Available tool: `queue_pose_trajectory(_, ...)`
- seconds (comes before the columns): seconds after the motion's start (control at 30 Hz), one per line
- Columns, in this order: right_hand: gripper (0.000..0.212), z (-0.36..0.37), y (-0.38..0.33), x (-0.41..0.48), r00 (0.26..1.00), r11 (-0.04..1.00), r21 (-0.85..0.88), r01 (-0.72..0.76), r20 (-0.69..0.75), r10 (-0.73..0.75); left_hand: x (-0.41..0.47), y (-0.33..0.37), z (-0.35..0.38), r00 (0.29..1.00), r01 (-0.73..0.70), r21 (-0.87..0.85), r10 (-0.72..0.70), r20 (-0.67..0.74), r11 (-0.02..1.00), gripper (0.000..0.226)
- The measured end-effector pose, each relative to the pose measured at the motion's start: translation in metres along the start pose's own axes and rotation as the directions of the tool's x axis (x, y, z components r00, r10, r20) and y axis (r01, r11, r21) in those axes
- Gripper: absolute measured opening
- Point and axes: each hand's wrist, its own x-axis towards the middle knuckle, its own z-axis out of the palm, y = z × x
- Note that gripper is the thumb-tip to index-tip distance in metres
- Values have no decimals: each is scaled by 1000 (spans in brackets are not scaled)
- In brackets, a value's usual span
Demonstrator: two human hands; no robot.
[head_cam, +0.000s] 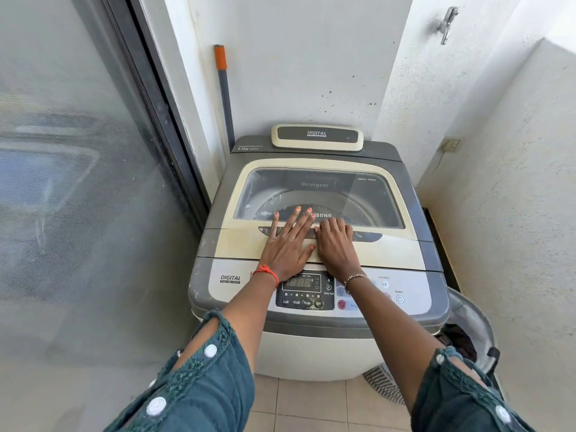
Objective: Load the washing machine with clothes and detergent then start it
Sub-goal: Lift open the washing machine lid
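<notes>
A top-loading washing machine stands against the wall, its cream lid closed with a glass window showing the drum. My left hand lies flat on the lid's front, fingers spread toward the window. My right hand rests beside it with fingers curled into the dark handle recess. The control panel with a digital display sits under my wrists. A grey laundry bag with dark clothes inside stands at the machine's right front corner.
A glass sliding door fills the left side. A grey pole with an orange grip leans behind the machine. A tap and a wall socket are on the right walls. Tiled floor lies below.
</notes>
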Motion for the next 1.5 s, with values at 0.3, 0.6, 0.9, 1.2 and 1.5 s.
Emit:
queue_pose_trajectory(0.3, 22, -26, 0, 13, 993, 996, 89, 22, 112, -32, -4, -3, -14, 991, -107, 131, 117, -68, 986, 94)
queue_pose_trajectory(0.6, 29, -102, 4, 62, 992, 979, 160, 125, -42, -120, 43, -19, -78, 941, -124, 359, 224, -254, 925, 102)
queue_pose_trajectory(0.9, 65, -107, 2, 75, 936, 995, 101, 23, -351, 14, 78, -27, -116, 905, -90, 452, 263, -335, 887, 101)
queue_pose_trajectory(1.2, 62, -136, 9, 124, 910, 996, -59, 72, -405, -90, 150, -47, -174, 853, -133, 483, 348, -389, 866, 86)
queue_pose_trajectory(1.5, 53, -163, 17, 211, 865, 994, -93, 51, -494, -90, 214, -65, -188, 850, 102, 427, 144, -507, 898, 87)
